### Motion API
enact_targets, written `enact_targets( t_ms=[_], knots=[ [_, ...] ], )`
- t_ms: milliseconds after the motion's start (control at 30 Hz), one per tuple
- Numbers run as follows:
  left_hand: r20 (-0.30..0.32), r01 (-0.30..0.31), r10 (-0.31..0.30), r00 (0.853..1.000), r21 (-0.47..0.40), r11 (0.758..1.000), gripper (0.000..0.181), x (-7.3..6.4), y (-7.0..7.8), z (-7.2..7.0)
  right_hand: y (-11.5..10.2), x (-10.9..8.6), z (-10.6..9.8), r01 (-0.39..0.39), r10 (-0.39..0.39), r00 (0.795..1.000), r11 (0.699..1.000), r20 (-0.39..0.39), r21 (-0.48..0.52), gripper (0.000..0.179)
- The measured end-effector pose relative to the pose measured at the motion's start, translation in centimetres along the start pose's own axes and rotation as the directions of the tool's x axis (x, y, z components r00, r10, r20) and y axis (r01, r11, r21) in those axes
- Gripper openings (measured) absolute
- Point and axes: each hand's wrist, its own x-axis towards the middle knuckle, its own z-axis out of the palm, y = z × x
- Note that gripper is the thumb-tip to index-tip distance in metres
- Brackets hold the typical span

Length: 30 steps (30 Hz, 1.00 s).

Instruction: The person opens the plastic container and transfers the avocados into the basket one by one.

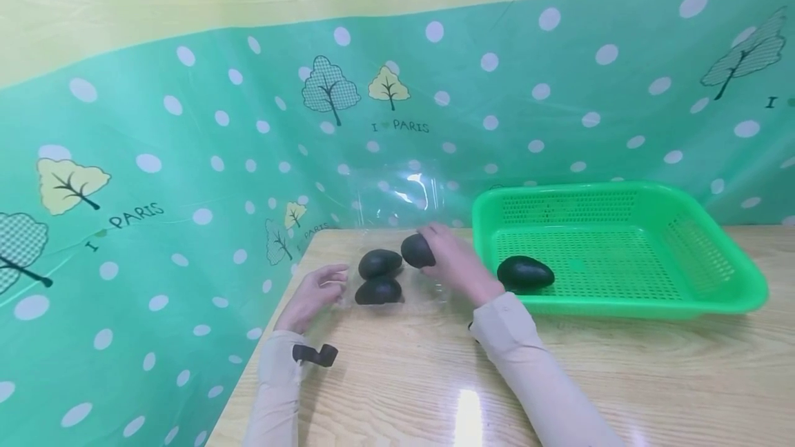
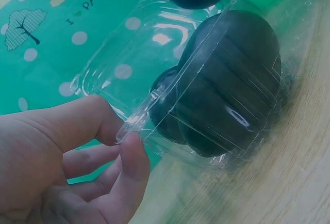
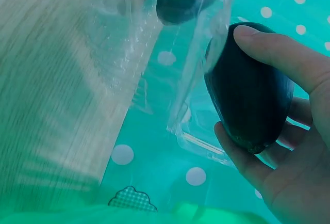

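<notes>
My right hand [image 1: 455, 262] grips a dark avocado [image 3: 250, 87], thumb on one side and fingers round the other, above the right part of a clear plastic clamshell box [image 1: 422, 288]. Two more dark avocados, a rear one [image 1: 379, 264] and a front one [image 1: 378, 291], lie in the left part of the box. The box's lid [image 1: 397, 195] stands open at the back. With thumb and forefinger, my left hand [image 2: 77, 157] pinches the box's left rim, as the left wrist view shows.
A green plastic basket [image 1: 621, 305] with perforated walls stands to the right on the wooden table [image 1: 397, 378]. One avocado [image 1: 525, 273] lies in its left front corner. Behind the table hangs a green dotted cloth [image 1: 528, 116], close to the raised lid.
</notes>
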Motion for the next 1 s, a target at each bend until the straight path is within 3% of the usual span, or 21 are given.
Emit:
enact_targets(
  t_ms=[333, 1000],
  knots=[
    [0.012, 0.014, -0.014, 1.000, -0.020, 1.000, 0.060, 0.3, -0.6, 0.1, 0.5, -0.5, -1.4, -0.027, 0.026, 0.999, 1.000, -0.030, -0.014, 0.071],
    [0.001, 0.008, -0.008, 1.000, -0.002, 1.000, 0.058, 0.1, -0.1, 0.0, 2.1, -1.5, -3.8, -0.067, 0.074, 0.994, 0.994, -0.077, 0.088, 0.072]
  ],
)
